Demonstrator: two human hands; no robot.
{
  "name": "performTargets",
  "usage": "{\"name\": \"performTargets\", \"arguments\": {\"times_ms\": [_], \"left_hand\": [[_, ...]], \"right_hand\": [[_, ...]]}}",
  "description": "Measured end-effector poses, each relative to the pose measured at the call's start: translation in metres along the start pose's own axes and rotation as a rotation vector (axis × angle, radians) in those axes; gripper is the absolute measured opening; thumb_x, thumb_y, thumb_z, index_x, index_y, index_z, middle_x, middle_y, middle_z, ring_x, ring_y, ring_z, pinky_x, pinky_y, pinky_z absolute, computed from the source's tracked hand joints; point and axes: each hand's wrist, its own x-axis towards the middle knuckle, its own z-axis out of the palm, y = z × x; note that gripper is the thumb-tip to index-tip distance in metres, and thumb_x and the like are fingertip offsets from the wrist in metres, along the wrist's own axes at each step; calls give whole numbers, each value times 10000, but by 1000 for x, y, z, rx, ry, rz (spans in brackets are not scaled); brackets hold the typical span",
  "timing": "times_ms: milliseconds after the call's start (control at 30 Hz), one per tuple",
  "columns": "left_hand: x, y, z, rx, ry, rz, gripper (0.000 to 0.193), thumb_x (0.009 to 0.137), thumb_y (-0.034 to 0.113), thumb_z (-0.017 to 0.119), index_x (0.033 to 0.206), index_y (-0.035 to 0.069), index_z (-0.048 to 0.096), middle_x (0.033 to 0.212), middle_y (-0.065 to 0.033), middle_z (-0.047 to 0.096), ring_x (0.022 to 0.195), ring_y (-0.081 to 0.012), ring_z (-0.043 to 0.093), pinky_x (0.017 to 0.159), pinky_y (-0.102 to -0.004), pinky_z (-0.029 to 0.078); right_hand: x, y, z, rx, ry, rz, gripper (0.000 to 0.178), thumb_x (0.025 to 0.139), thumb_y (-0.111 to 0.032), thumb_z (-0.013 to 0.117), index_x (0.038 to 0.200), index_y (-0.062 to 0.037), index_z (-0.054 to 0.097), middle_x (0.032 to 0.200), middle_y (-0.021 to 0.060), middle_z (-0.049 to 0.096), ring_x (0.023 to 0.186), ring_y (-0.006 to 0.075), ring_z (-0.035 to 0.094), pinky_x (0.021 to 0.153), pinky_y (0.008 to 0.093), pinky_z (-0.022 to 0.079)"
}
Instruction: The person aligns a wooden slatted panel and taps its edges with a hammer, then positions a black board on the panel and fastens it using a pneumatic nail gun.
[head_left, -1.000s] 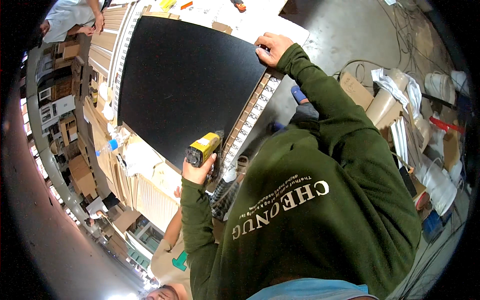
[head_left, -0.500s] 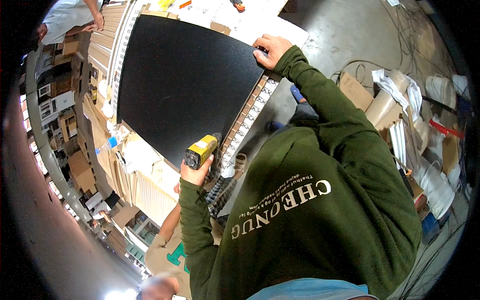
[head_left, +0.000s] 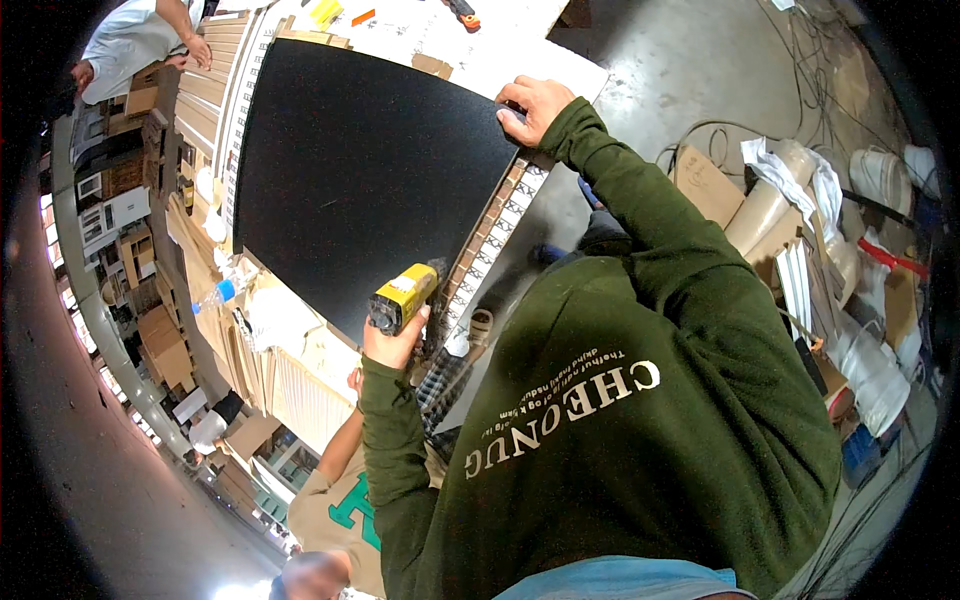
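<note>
My left hand (head_left: 392,342) is closed round a yellow-and-black power tool (head_left: 403,298), held at the near corner of a large flat black panel (head_left: 365,170). The tool's front end is dark and hard to make out against the panel's edge. At the panel's far right corner, my right hand (head_left: 538,110) grips the edge with its fingers curled; the fingertips are partly hidden. The panel lies on a white worktop (head_left: 540,50), and a strip of black-and-white patterned edging (head_left: 487,243) runs along its right side.
A water bottle (head_left: 217,294) lies left of the panel beside stacked wooden strips (head_left: 290,385). A person in white (head_left: 130,45) stands far left; another in beige (head_left: 335,510) is close on my left. An orange-and-black tool (head_left: 463,13) rests beyond. Cardboard and rolls (head_left: 770,200) crowd the right.
The view has shifted slightly, and my right hand appears a little lower and farther left, still at the panel's corner. My left hand keeps hold of the power tool in nearly the same place.
</note>
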Motion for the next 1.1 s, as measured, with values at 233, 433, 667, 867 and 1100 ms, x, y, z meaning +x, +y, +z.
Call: {"name": "performTargets", "arguments": {"times_ms": [233, 433, 667, 867, 1100], "left_hand": [[3, 9, 1, 82, -21, -59, 352, 749, 190, 672, 1021, -6, 565, 736, -30, 590, 543, -93, 516, 487, -237, 415], [6, -5, 4, 195, 27, 212, 357, 750, 167, 671, 1040, -4, 554, 736, -30, 590, 547, -91, 516, 486, -235, 412], [13, 17, 11, -15, -17, -24, 330, 751, 170, 677, 1007, -5, 563, 736, -34, 581, 538, -94, 513, 467, -240, 412], [17, 23, 14, 17, 3, 0, 326, 728, 201, 679, 930, -37, 587, 676, -66, 604, 507, -104, 539, 470, -247, 436], [22, 7, 8, 214, 1, 182, 348, 731, 184, 686, 985, -26, 574, 759, -62, 610, 565, -106, 550, 508, -246, 446]], "right_hand": [[0, -1, -2, -9, -9, 17, 255, 761, -293, 532, 859, -67, 598, 762, 97, 564, 619, 253, 565, 581, 353, 464], [0, -4, -4, 25, -9, 18, 251, 758, -291, 536, 857, -68, 598, 759, 97, 561, 621, 256, 562, 580, 358, 460], [0, -2, -3, 47, -9, 12, 242, 754, -280, 541, 851, -65, 597, 747, 99, 560, 618, 255, 558, 583, 356, 456], [1, -2, -6, 29, -12, 22, 250, 752, -285, 541, 849, -61, 596, 745, 101, 560, 616, 254, 554, 587, 353, 458], [1, -4, -6, 15, -7, 33, 248, 752, -282, 537, 832, -54, 593, 743, 103, 560, 623, 254, 556, 591, 356, 458]]}}
